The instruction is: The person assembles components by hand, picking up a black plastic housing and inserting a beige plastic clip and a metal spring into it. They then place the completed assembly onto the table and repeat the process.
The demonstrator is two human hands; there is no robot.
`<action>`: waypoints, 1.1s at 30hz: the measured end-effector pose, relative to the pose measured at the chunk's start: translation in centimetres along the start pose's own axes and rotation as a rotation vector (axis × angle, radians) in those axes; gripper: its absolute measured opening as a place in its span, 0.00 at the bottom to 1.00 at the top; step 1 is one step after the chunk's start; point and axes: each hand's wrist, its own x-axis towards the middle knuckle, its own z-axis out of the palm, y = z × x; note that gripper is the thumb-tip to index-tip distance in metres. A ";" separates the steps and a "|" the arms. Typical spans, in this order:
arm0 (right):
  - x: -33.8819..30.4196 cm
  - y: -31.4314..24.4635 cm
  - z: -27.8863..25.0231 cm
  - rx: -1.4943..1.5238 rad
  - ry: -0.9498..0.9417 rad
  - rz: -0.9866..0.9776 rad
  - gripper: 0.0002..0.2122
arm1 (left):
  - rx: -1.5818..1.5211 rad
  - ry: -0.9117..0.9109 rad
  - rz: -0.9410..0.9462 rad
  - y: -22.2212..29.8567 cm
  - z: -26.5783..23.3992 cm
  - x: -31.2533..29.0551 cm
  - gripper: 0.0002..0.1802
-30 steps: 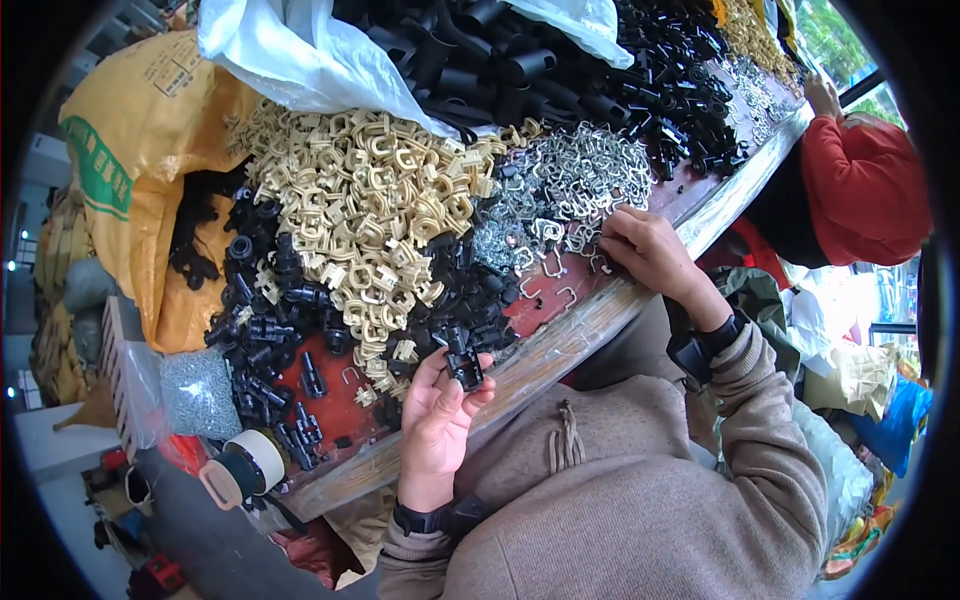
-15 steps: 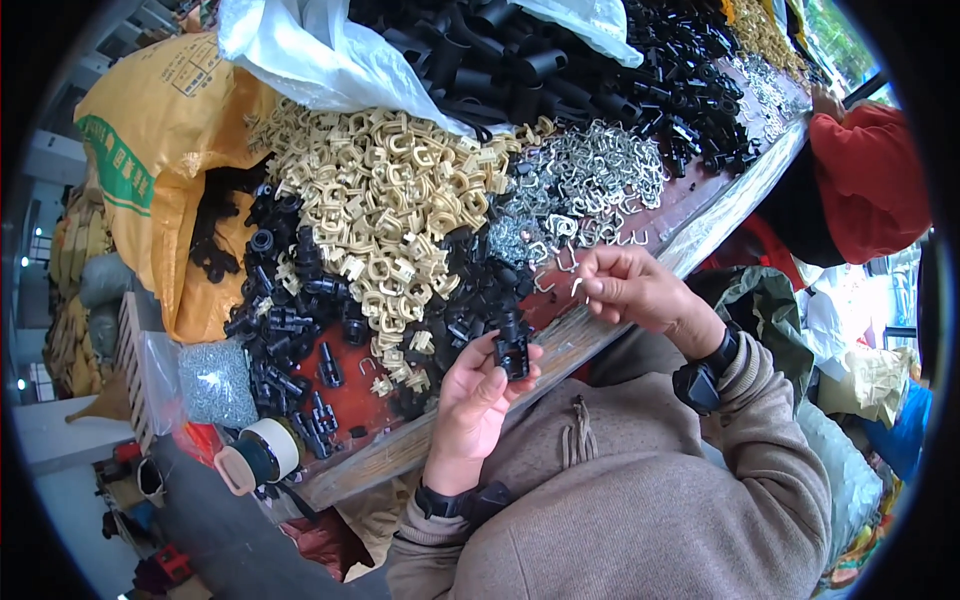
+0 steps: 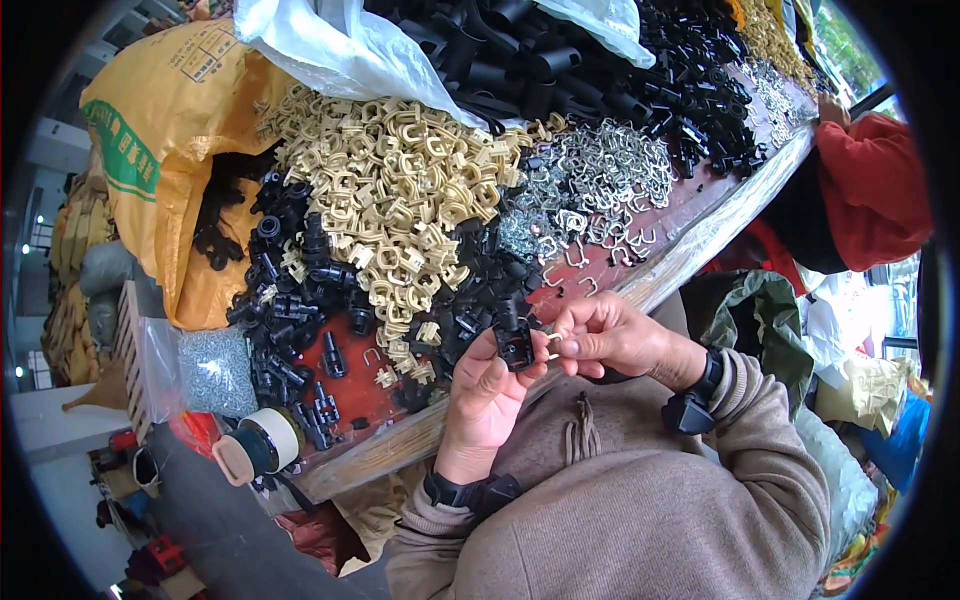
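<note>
My left hand [image 3: 485,398] is closed around a black plastic fitting [image 3: 514,345] with an open, box-like end, held above the table's front edge. Close on its right, my right hand [image 3: 612,338] pinches a small U-shaped metal clip [image 3: 554,345] between thumb and fingers, at the side of the fitting. Whether clip and fitting touch I cannot tell. Beyond my hands lies a heap of similar metal clips [image 3: 615,180]. Left of those is a large pile of cream plastic clips [image 3: 400,190], with more black fittings [image 3: 290,320] around it.
A wooden edge [image 3: 390,450] bounds the red tabletop. An orange woven sack [image 3: 150,180] lies open at the left, near a bag of small metal pieces [image 3: 215,370] and a cup-like container [image 3: 260,445]. Large black pipe parts [image 3: 540,65] fill the back. A person in red [image 3: 875,190] is at the right.
My right hand has come left and down with the metal clip, up to the fitting. My left hand has stayed near its place, turning the fitting slightly.
</note>
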 end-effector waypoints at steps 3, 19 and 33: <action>0.3 0.6 0.5 0.039 0.101 -0.104 0.04 | 0.021 0.122 0.108 -0.3 0.4 0.1 0.22; 0.8 0.2 1.0 -0.243 0.129 -0.156 0.07 | 0.111 0.098 0.173 -0.3 0.3 0.4 0.20; 0.4 -0.8 0.2 -0.361 0.126 -0.176 0.07 | 0.073 0.129 0.095 -0.5 0.0 0.3 0.18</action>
